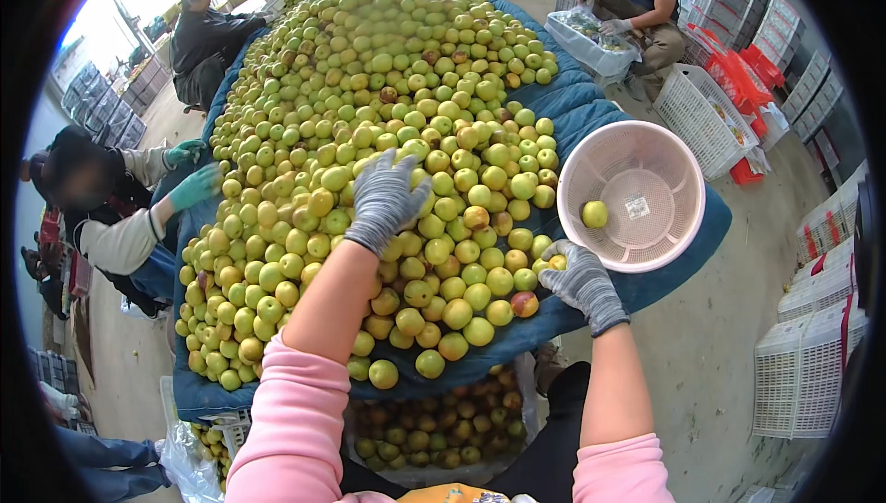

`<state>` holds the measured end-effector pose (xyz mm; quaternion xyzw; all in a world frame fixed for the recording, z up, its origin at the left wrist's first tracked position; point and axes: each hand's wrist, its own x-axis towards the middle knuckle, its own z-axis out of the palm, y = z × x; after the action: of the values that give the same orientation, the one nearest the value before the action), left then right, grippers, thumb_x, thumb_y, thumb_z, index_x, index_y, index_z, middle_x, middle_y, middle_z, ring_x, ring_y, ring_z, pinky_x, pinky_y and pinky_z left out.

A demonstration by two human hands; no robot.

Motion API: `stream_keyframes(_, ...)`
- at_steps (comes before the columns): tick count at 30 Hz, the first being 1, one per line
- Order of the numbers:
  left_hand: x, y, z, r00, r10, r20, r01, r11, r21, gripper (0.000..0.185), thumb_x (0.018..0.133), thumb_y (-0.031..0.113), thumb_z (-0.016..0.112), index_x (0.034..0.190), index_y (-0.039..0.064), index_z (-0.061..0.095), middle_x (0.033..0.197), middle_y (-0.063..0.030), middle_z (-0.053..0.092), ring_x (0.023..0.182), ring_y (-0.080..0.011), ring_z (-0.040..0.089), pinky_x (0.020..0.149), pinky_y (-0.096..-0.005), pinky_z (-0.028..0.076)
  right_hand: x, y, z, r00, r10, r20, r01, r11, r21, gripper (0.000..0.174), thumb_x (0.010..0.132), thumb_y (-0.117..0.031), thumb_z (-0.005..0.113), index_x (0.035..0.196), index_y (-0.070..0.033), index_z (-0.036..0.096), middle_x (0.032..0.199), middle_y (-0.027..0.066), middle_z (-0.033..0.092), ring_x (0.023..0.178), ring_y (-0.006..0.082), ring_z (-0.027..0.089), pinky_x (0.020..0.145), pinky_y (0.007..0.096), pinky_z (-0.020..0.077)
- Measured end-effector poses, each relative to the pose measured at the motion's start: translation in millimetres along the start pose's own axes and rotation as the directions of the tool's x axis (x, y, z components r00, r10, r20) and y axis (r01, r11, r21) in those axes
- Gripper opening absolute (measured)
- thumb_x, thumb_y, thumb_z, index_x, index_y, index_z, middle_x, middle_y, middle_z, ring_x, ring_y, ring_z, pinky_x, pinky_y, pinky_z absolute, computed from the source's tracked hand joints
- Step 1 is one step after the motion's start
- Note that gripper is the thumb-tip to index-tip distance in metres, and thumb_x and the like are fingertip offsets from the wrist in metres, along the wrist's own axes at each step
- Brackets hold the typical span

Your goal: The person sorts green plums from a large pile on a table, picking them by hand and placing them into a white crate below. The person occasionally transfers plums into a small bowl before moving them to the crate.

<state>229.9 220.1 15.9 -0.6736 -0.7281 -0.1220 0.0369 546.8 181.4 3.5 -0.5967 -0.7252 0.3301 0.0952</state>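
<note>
A large heap of green and yellowish jujube-like fruits (415,254) covers a table draped with a blue quilted cloth (602,108). My left hand (387,198), in a grey knitted glove, rests on the middle of the heap with its fingers spread; whether it grips a fruit is not plain. In a matching glove, my right hand (581,281) is at the heap's right edge, beside the pink plastic basket, with its fingers curled at a yellowish fruit (556,262). The round pink basket (631,254) stands on the cloth and holds one green fruit (594,214) and a white label.
Below the table edge, a lined container holds browner fruits (443,434). A person in green gloves (114,205) works at the left, another in dark clothes (208,39) beyond. At upper right a seated person (640,4) handles a lined crate (595,53). White crates (796,378) stand right.
</note>
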Motion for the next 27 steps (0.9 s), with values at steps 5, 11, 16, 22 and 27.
stream_keyframes(5, 2, -1, -5, 0.965, -0.016, 0.26, 0.09, 0.958, -0.274, 0.051, 0.09, 0.048, 0.062, 0.122, 0.008, 0.063, 0.134, -0.0188, 0.055, 0.127, -0.0349, 0.051, 0.11, -0.0442, 0.039, 1, -3, -4, 0.993, 0.111, -0.045, -0.113, 0.991, -0.069, 0.036, 0.081, -0.033, 0.073, 0.105, -0.007, 0.068, 0.099, 0.0181, 0.07, 0.095, 0.0321, 0.067, 0.089, 0.0402, 0.0521)
stream_keyframes(11, -7, 32, 18, 0.971, 0.21, 0.118, -0.127, 0.864, -0.487, 0.047, 0.09, 0.044, 0.064, 0.116, 0.005, 0.064, 0.12, -0.0204, 0.063, 0.118, -0.0307, 0.059, 0.107, -0.0412, 0.043, 0, -8, -2, 0.987, 0.145, -0.07, -0.151, 0.984, -0.092, 0.035, 0.083, -0.032, 0.071, 0.106, -0.005, 0.068, 0.101, 0.0185, 0.07, 0.096, 0.0328, 0.067, 0.089, 0.0409, 0.0521)
stream_keyframes(16, 27, 112, 18, 0.962, 0.27, 0.049, -0.206, 0.827, -0.524, 0.033, 0.093, 0.031, 0.058, 0.109, 0.003, 0.066, 0.108, -0.0183, 0.068, 0.101, -0.0341, 0.065, 0.091, -0.0441, 0.051, 1, -8, -5, 0.984, 0.12, -0.131, -0.139, 0.98, -0.146, 0.037, 0.084, -0.032, 0.068, 0.106, -0.002, 0.067, 0.101, 0.0201, 0.07, 0.098, 0.0351, 0.066, 0.089, 0.0423, 0.0519)
stream_keyframes(22, 86, 178, 82, 0.95, 0.308, 0.044, -0.294, 0.936, -0.195, 0.029, 0.091, 0.018, 0.057, 0.118, 0.007, 0.063, 0.125, -0.0138, 0.061, 0.116, -0.0314, 0.059, 0.096, -0.0451, 0.049, -1, -18, -5, 0.987, 0.097, -0.125, -0.12, 0.975, -0.187, 0.041, 0.085, -0.034, 0.068, 0.108, 0.0, 0.067, 0.101, 0.0229, 0.069, 0.098, 0.0384, 0.065, 0.089, 0.0428, 0.0508)
stream_keyframes(27, 108, 205, 92, 0.949, 0.124, 0.29, -0.062, 0.975, -0.214, 0.036, 0.089, 0.023, 0.063, 0.122, 0.01, 0.064, 0.128, -0.0108, 0.061, 0.122, -0.0299, 0.054, 0.098, -0.0483, 0.047, -1, -12, -8, 0.988, 0.143, -0.052, -0.15, 0.972, -0.182, 0.035, 0.082, -0.027, 0.068, 0.106, -0.002, 0.067, 0.103, 0.0212, 0.069, 0.101, 0.036, 0.065, 0.092, 0.0415, 0.05)
